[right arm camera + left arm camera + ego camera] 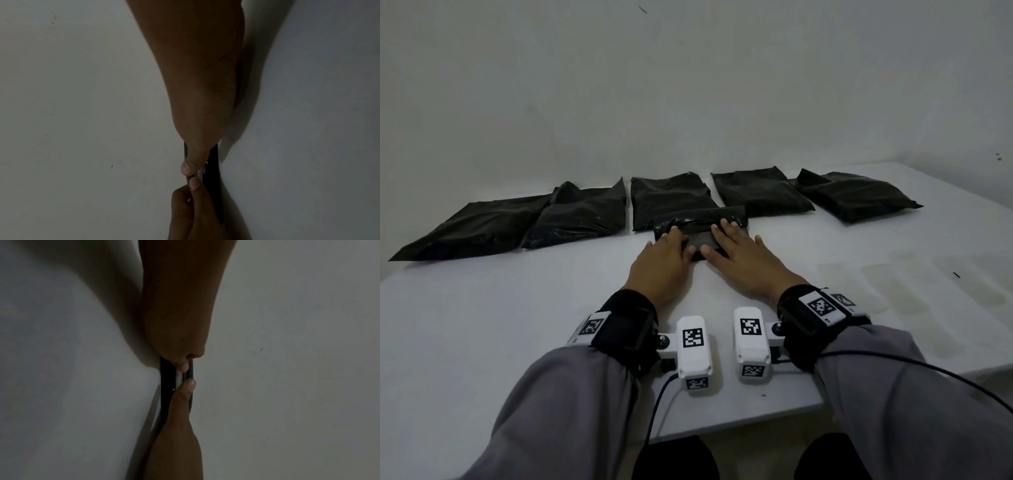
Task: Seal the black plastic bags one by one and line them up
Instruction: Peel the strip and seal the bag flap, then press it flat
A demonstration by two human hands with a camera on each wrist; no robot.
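Note:
A small black plastic bag (700, 226) lies flat on the white table (500, 308), just in front of the middle of a row of several black bags (582, 212) along the wall. My left hand (671, 243) presses on its left half with fingers laid over the top. My right hand (729, 240) presses on its right half with fingers straight and spread. Both thumbs meet at the bag's near edge. In the left wrist view my left thumb (183, 366) touches the thin black bag edge (166, 378). The right wrist view shows the bag (212, 162) beside my right thumb (187, 168).
Several pale translucent strips (893, 284) lie on the table to the right of my hands. The table's front edge (739, 414) runs under my wrists. A plain wall (688, 85) stands right behind the row of bags.

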